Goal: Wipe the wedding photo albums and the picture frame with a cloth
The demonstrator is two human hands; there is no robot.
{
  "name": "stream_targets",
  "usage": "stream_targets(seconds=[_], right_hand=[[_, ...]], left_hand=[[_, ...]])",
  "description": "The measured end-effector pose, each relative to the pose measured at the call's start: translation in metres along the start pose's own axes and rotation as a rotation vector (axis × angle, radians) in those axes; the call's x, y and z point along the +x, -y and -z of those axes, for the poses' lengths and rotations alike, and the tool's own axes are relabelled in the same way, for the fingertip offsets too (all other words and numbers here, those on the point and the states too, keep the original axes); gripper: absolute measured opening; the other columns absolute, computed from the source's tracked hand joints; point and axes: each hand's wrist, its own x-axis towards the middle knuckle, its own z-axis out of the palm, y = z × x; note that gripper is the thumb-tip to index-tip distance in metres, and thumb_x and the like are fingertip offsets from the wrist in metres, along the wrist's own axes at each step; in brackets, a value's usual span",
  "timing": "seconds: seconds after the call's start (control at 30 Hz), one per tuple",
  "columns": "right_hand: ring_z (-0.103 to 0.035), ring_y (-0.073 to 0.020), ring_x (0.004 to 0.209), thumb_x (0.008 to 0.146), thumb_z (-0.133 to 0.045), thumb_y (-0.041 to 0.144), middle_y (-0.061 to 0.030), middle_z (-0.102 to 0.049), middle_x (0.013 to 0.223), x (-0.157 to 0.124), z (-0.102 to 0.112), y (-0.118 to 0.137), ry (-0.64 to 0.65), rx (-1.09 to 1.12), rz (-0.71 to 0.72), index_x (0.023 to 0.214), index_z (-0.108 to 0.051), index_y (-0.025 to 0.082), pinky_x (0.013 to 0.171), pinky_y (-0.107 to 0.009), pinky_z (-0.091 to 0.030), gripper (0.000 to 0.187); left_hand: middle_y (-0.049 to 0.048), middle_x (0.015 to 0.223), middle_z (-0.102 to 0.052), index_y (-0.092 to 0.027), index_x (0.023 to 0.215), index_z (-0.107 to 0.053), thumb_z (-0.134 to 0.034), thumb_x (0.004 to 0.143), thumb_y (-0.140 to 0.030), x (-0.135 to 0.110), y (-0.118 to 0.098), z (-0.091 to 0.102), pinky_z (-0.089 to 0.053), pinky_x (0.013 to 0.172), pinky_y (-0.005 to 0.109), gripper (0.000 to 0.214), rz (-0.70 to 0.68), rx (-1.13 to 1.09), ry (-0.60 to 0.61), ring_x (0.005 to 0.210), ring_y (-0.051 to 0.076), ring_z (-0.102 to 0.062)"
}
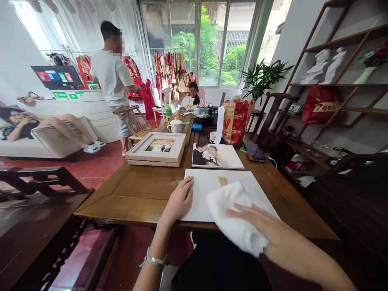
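A white rectangular panel (pixel 198 198) lies on the near part of the wooden table, with a small tan tab (pixel 222 181) on its surface. Along its left edge, my left hand (pixel 182 196) holds the panel, fingers together and bent over the rim. A bunched white cloth (pixel 226 202) covers the panel's right part and hangs past the near edge. My right hand (pixel 253 218) is on the cloth, pressing it against the panel with long, slightly blurred fingers; its thumb is hidden.
Beyond the panel lies a wedding photo print (pixel 216 157). Framed pictures (pixel 156 148) are stacked at left on the table (pixel 130 198). Farther back stand a lidded cup (pixel 176 126), a red paper bag (pixel 236 121) and a phone (pixel 257 153). Several other people are in the room.
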Motion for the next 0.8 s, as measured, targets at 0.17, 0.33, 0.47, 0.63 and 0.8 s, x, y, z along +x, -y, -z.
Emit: stream_targets(seconds=[0.17, 0.33, 0.47, 0.63, 0.8], right_hand=[[-0.025, -0.0219, 0.137, 0.074, -0.039, 0.011, -0.0013, -0.036, 0.146, 0.064, 0.011, -0.018, -0.139, -0.082, -0.065, 0.140, -0.039, 0.020, 0.112, -0.045, -0.019, 0.066], [-0.015, -0.0268, 0.139, 0.061, -0.043, 0.006, -0.0077, -0.029, 0.149, 0.118, -0.009, 0.000, -0.264, -0.255, -0.078, 0.141, -0.035, 0.011, 0.111, -0.055, -0.005, 0.080], [-0.017, -0.0225, 0.139, 0.059, -0.042, 0.005, -0.0104, -0.031, 0.148, 0.110, -0.031, 0.028, -0.274, -0.279, 0.055, 0.141, -0.033, 0.007, 0.112, -0.051, 0.005, 0.082], [-0.010, -0.0179, 0.140, 0.053, -0.041, 0.005, -0.0052, -0.024, 0.151, 0.055, -0.046, 0.054, -0.156, -0.210, 0.193, 0.144, -0.028, 0.013, 0.113, -0.047, 0.005, 0.093], [-0.013, -0.0137, 0.140, 0.047, -0.037, 0.003, 0.0017, -0.021, 0.151, 0.017, -0.021, 0.051, 0.097, -0.142, 0.159, 0.144, -0.027, 0.018, 0.115, -0.042, -0.006, 0.099]], left_hand=[[0.0088, 0.143, -0.043, -0.015, 0.128, -0.050, -0.036, 0.089, -0.023, 0.000, 0.002, -0.001, -0.028, 0.113, 0.039, 0.042, -0.009, -0.008, -0.020, 0.135, 0.020, -0.034], [0.0083, 0.143, -0.043, -0.017, 0.128, -0.050, -0.038, 0.089, -0.022, 0.002, 0.005, -0.002, -0.029, 0.113, 0.040, 0.041, -0.005, -0.031, -0.026, 0.135, 0.021, -0.036], [0.0097, 0.141, -0.045, -0.015, 0.126, -0.052, -0.037, 0.089, -0.021, 0.004, 0.006, -0.003, -0.028, 0.113, 0.039, 0.041, -0.030, -0.044, -0.027, 0.134, 0.020, -0.036], [0.0081, 0.141, -0.045, -0.017, 0.126, -0.052, -0.035, 0.091, -0.023, 0.003, 0.008, -0.003, -0.030, 0.112, 0.038, 0.040, -0.053, -0.061, -0.028, 0.134, 0.018, -0.036], [0.0089, 0.141, -0.045, -0.015, 0.127, -0.052, -0.037, 0.089, -0.022, 0.003, 0.006, -0.003, -0.029, 0.113, 0.039, 0.041, -0.021, -0.041, -0.039, 0.135, 0.020, -0.036]])
